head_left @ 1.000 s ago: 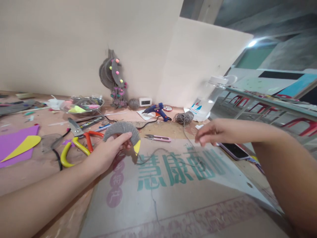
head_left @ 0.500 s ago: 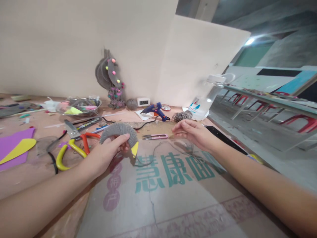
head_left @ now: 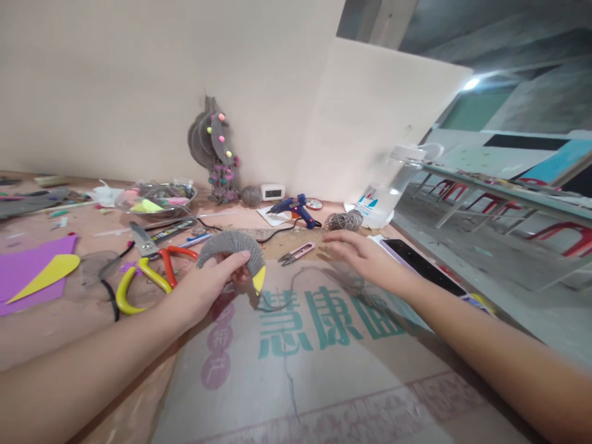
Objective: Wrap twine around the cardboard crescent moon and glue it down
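– Between eight and nine o'clock from centre?
– Scissors (head_left: 155,276), then left hand (head_left: 217,277), with fingers closed on a curved grey piece (head_left: 231,241), yarn-wrapped and yellow-tipped.
– At six?
– Pink snips (head_left: 304,251), lying near the right hand (head_left: 358,254).
– And at four?
– That right hand, with fingers outstretched, slightly parted.
– Further right?
– Phone (head_left: 423,265), towards half past three, just beside the right wrist.

There is one yellow-tipped crescent (head_left: 235,243), one glue gun (head_left: 297,208) and one clock (head_left: 272,192).
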Action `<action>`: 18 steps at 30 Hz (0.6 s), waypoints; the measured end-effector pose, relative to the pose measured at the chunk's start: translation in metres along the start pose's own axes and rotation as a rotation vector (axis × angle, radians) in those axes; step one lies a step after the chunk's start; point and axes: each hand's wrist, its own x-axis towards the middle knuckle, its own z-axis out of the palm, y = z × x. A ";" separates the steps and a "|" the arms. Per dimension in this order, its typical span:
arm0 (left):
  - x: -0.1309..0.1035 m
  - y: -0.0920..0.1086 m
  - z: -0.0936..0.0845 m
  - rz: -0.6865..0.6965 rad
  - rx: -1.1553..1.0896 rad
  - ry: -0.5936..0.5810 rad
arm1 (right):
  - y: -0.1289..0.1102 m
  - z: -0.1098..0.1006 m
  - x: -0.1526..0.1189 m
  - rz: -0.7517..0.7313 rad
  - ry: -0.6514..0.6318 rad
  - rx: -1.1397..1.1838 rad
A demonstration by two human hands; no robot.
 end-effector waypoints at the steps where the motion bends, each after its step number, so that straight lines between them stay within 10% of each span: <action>1: 0.000 -0.001 -0.001 0.006 0.023 -0.029 | 0.002 -0.001 -0.001 -0.021 -0.035 -0.082; 8: 0.004 -0.004 -0.003 0.001 0.052 -0.096 | 0.001 0.001 -0.016 -0.047 -0.394 -0.268; 18: 0.008 0.009 -0.002 0.030 -0.205 0.047 | 0.022 -0.045 0.050 0.072 0.253 -0.419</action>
